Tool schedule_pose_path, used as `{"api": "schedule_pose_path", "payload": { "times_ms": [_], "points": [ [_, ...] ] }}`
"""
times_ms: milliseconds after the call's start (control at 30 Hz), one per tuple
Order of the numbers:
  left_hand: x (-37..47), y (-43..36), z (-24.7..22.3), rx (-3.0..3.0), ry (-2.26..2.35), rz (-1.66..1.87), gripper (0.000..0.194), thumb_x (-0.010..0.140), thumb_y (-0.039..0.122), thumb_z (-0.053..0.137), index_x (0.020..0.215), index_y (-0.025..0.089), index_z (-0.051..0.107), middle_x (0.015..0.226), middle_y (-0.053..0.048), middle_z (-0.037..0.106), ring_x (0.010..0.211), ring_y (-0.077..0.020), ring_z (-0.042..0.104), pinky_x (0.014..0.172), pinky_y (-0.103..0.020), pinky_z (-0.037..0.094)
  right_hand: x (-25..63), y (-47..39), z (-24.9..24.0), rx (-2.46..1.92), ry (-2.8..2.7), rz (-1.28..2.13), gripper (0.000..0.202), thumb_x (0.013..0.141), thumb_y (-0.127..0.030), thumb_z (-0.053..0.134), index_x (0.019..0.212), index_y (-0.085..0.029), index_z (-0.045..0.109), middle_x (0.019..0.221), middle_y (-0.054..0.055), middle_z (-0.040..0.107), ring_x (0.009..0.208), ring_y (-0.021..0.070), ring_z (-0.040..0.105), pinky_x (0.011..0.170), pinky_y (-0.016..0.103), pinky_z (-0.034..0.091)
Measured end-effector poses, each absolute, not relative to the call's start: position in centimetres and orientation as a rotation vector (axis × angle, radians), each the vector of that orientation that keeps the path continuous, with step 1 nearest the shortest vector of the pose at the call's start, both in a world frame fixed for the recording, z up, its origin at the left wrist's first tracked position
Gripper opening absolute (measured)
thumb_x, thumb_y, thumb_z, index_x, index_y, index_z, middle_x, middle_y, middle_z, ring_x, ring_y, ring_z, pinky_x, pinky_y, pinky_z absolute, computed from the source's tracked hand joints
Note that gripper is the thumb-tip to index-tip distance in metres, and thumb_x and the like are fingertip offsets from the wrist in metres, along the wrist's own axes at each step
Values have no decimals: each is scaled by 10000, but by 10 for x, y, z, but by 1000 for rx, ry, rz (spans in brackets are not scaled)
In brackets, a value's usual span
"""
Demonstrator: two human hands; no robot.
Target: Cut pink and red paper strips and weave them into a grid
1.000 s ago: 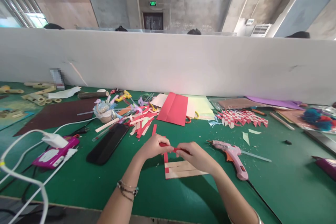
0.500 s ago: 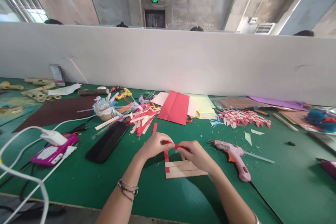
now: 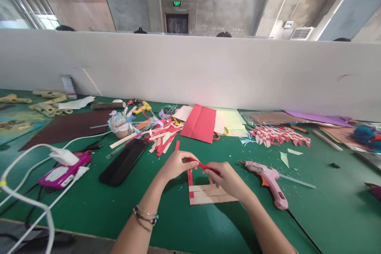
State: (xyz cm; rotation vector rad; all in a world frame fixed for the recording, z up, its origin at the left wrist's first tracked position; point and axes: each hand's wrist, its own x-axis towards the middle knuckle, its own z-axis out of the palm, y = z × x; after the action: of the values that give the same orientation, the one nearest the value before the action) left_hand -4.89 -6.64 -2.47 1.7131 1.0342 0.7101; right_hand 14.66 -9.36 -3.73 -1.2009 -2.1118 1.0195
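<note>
Between my two hands a narrow red paper strip [image 3: 203, 165] is stretched above the table. My left hand [image 3: 181, 163] pinches its left end, and my right hand [image 3: 222, 174] grips it on the right. Beneath them lie pale strips [image 3: 210, 195] side by side, partly hidden by my right hand. Another red strip [image 3: 191, 184] crosses their left edge and runs up behind my left hand, its far end showing beyond.
A pink glue gun [image 3: 270, 182] lies right of my hands, its cord running forward. A black phone [image 3: 123, 162] and a magenta power socket [image 3: 64, 172] are at left. Behind are red card [image 3: 199, 123], cut paper strips [image 3: 163, 137] and a woven red-white piece [image 3: 278, 135].
My hands have moved slightly apart, and more of the red strip shows between them. The whole view has shifted a little.
</note>
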Motion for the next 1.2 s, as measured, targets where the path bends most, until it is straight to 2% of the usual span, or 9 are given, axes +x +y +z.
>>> {"api": "schedule_pose_path", "payload": {
  "times_ms": [100, 233, 433, 667, 900, 1067, 1200],
  "points": [
    [-48, -65, -26, 1650, 1004, 763, 192, 739, 331, 598, 766, 146, 643, 702, -39, 649, 655, -145, 590, 611, -226, 453, 147, -94, -39, -1188, -2046, 1125, 294, 887, -293, 313, 732, -191, 541, 531, -38, 532, 346, 74, 402, 442, 207, 334],
    [-47, -63, -30, 1565, 971, 814, 242, 746, 365, 592, 708, 127, 616, 694, -51, 657, 567, -130, 590, 577, -233, 457, 143, -94, -38, -1178, -2042, 1088, 315, 891, -283, 297, 708, -188, 534, 527, -24, 543, 441, 99, 472, 500, 209, 364],
    [-48, -63, -29, 1615, 1011, 780, 279, 788, 372, 543, 722, 122, 648, 670, -51, 669, 513, -121, 589, 538, -219, 430, 142, -95, -35, -1246, -2092, 941, 153, 836, -325, 444, 777, -206, 520, 556, -38, 508, 493, 115, 472, 492, 215, 325],
    [-50, -64, -24, 1641, 997, 714, 297, 832, 353, 487, 754, 122, 656, 558, -26, 633, 540, -130, 590, 572, -216, 420, 144, -94, -39, -1171, -1986, 1219, 278, 884, -318, 322, 724, -194, 513, 545, -17, 570, 459, 116, 527, 519, 222, 396],
    [-42, -65, -29, 1612, 1010, 807, 253, 794, 348, 532, 714, 129, 630, 705, -43, 661, 527, -114, 563, 548, -216, 421, 144, -96, -38, -1150, -1923, 1327, 321, 882, -346, 331, 677, -183, 516, 490, -18, 572, 408, 103, 505, 483, 206, 393],
    [-37, -66, -29, 1633, 1054, 823, 297, 800, 372, 526, 681, 126, 640, 591, -23, 632, 470, -102, 528, 516, -207, 399, 145, -94, -39, -1182, -1922, 1319, 306, 871, -344, 352, 676, -179, 521, 493, -21, 576, 407, 100, 511, 485, 204, 393],
    [-41, -64, -29, 1657, 1069, 798, 325, 821, 389, 496, 705, 130, 653, 509, -7, 603, 490, -119, 547, 524, -208, 392, 147, -93, -39, -1218, -1988, 1197, 176, 821, -291, 446, 697, -185, 512, 540, -29, 579, 465, 109, 536, 498, 207, 379]
  ]
}}
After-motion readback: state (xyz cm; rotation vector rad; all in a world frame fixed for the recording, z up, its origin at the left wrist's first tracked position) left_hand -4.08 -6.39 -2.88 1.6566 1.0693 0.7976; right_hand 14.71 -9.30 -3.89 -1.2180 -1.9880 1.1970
